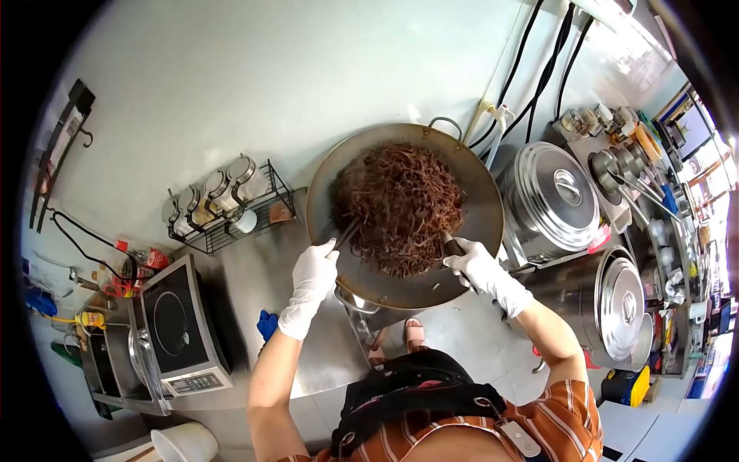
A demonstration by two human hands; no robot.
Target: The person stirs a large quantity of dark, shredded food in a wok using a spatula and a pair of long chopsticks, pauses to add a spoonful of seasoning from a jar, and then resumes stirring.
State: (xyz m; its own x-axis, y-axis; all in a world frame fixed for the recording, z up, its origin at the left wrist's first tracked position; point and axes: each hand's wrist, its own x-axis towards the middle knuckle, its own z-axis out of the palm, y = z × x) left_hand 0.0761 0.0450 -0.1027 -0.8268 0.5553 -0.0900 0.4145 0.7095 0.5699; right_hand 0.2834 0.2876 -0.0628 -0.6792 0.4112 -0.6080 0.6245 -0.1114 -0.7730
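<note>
A large round wok (pixel 483 202) holds a heaped mound of dark brown shredded noodles (pixel 400 204). My left hand (pixel 314 271), in a white glove, is closed around a slim dark utensil (pixel 348 233) whose far end reaches into the left side of the mound. At the wok's lower right, my white-gloved right hand (pixel 476 268) grips a utensil with a dark brown handle (pixel 453 246). The head of that utensil is hidden in the noodles, so I cannot tell its kind.
A wire rack with lidded jars (pixel 231 189) stands left of the wok on a steel counter (pixel 258 277). Farther left is an induction cooker (pixel 173 323). Large lidded steel pots (pixel 558 192) stand to the right, near ladles and small containers. A white bin (pixel 185 443) is at lower left.
</note>
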